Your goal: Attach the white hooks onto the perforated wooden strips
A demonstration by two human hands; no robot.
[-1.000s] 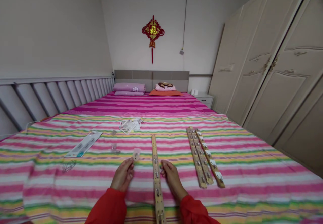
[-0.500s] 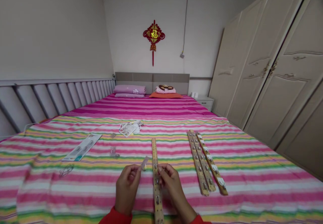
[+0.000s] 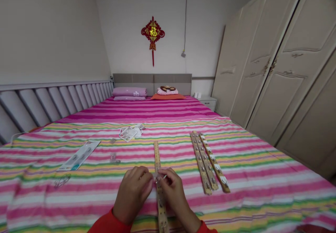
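Observation:
A long, narrow wooden strip (image 3: 162,212) with small metal fittings and holes lies lengthwise before me on the striped bedspread. My left hand (image 3: 134,191) is closed at its left edge, with a small clear plastic piece (image 3: 154,177) pinched at the fingertips and mostly covered. From the other side my right hand (image 3: 172,187) pinches over the strip, its fingertips almost touching those of the left. Whatever is between the right fingers is too small and hidden to make out.
To the right lie two similar strips with metal fittings (image 3: 203,164) and one with white pieces (image 3: 216,166). On the left are a blister card (image 3: 80,156), thin wire loops (image 3: 62,180), small clear bags (image 3: 113,157) and a pile of white-edged cards (image 3: 130,132).
My left hand has moved right with the clear plastic piece, up to the strip and the right fingertips. The right hand stays over the strip. The camera view has shifted slightly.

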